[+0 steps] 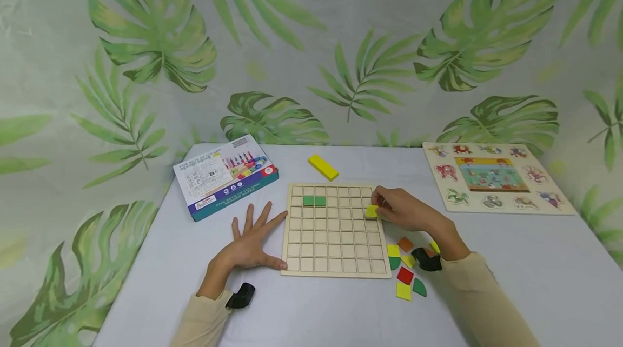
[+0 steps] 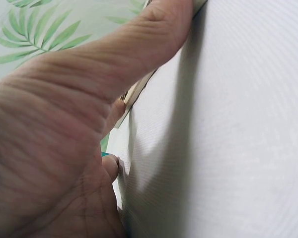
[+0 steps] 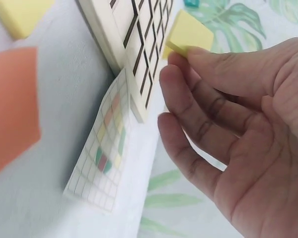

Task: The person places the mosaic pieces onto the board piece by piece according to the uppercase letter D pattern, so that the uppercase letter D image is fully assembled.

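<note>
A wooden grid board (image 1: 321,237) lies flat on the table, with two green square tiles (image 1: 313,201) side by side in its second row. My right hand (image 1: 401,209) pinches a yellow square tile (image 1: 371,212) between thumb and fingertips, over the board's right column. In the right wrist view the same yellow tile (image 3: 190,32) is tilted at the fingertips. My left hand (image 1: 253,241) is spread at the board's left edge, its thumb at the lower left corner and its index fingertip higher on that side. The left wrist view shows mostly palm and thumb (image 2: 149,34).
Loose red, yellow, green and orange tiles (image 1: 404,275) lie right of the board. A yellow bar (image 1: 323,167) lies behind it. A toy box (image 1: 225,174) stands back left; a picture puzzle (image 1: 494,202) is back right. The right wrist view includes a gridded pattern card (image 3: 102,148).
</note>
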Tool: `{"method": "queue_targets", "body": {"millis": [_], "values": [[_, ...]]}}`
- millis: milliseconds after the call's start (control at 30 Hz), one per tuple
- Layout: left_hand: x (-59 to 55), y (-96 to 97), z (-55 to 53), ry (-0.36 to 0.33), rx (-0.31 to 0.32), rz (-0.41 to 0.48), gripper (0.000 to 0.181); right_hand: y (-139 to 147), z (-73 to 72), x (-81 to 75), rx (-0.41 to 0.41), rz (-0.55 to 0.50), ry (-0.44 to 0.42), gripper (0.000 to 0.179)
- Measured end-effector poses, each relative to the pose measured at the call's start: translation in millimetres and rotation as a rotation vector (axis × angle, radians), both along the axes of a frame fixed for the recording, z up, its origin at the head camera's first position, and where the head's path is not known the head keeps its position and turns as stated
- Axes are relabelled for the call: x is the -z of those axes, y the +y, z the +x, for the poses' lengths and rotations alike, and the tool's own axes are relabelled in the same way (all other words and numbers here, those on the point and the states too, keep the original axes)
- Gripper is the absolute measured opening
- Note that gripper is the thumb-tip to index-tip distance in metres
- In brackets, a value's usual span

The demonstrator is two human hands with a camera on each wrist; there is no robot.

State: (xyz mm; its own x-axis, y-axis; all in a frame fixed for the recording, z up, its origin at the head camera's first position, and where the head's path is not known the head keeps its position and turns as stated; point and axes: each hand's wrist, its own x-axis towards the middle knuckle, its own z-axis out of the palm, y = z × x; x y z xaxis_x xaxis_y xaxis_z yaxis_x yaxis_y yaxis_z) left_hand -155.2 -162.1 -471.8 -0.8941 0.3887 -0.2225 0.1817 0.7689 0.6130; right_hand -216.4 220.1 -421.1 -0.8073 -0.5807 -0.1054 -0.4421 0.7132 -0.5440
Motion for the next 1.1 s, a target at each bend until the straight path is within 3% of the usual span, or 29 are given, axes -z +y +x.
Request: {"method": "queue_targets", "body": {"millis": [600, 933, 1100], "values": [[-1.5, -0.2, -0.1, -0.006, -0.007, -0.006, 0.117, -51, -27.0, 5.0, -0.044, -0.066, 0.016, 0.006], [-0.9, -2.4, 0.5, -0.003, -0.010, -0.007, 0.117, -74, -32.4, 15.4, -0.071, -0.060, -0.008, 0.005], [-2.5, -0.5, 1.3, -0.004, -0.007, 0.004, 0.116, -79, -33.5, 17.6, -0.046, -0.025, -0.002, 0.006]]}}
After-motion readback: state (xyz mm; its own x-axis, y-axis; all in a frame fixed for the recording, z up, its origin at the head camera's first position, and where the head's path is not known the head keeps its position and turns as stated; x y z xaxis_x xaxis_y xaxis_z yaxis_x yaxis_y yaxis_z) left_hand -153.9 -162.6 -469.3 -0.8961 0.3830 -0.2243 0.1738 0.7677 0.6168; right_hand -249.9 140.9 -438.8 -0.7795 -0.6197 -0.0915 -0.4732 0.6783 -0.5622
